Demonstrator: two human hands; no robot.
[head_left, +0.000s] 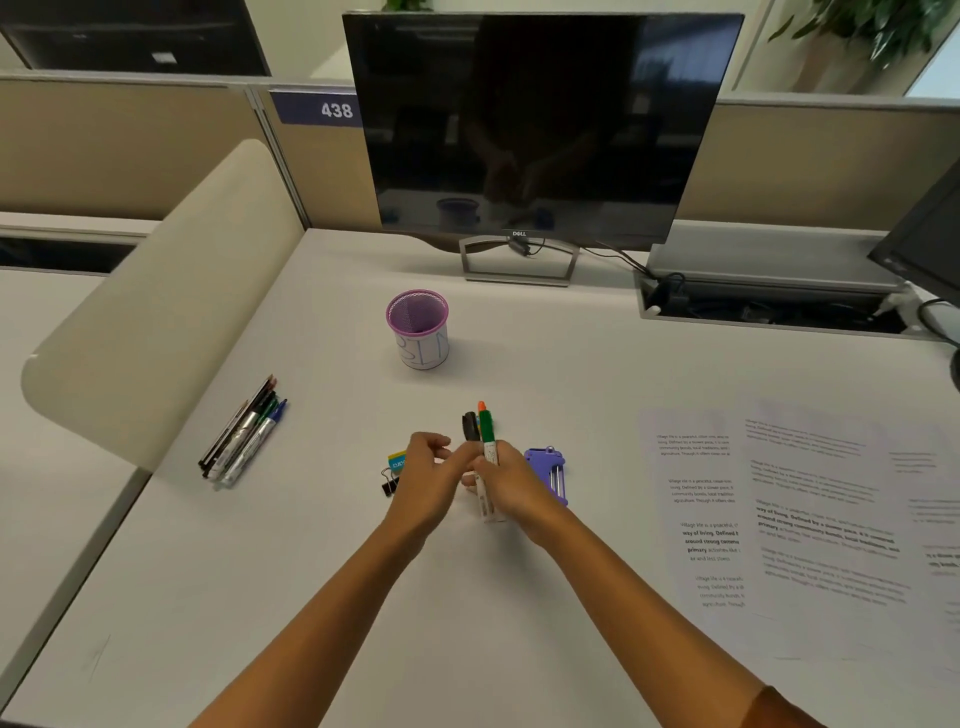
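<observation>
risk 1: three markers are held in one fist; the black marker (470, 427) sits on the left edge of the bundle and could be squeezed out and dropped onto the desk (467, 597).
risk 2: the binder clip (388, 480) just left of the left hand (428, 475) and the purple plastic gadget (545, 462) right beside the right hand (511, 480) could be knocked if either hand is swung sideways.
risk 3: the mesh pen cup (418, 332) stands well apart on the far side and looks light; it could be tipped if the bundle is pushed in at a slant.
right grip: closed round the barrel of the green marker (487, 431), with the black marker and an orange-tipped marker (481, 406) clamped alongside, caps pointing far.
left grip: fingers partly curled, tips brought to the bundle; a pinch cannot be told.
markers' place: held above the desk centre, near side of the cup.
other: loose pile of pens (241, 436) left, printed sheets (805, 509) right.
</observation>
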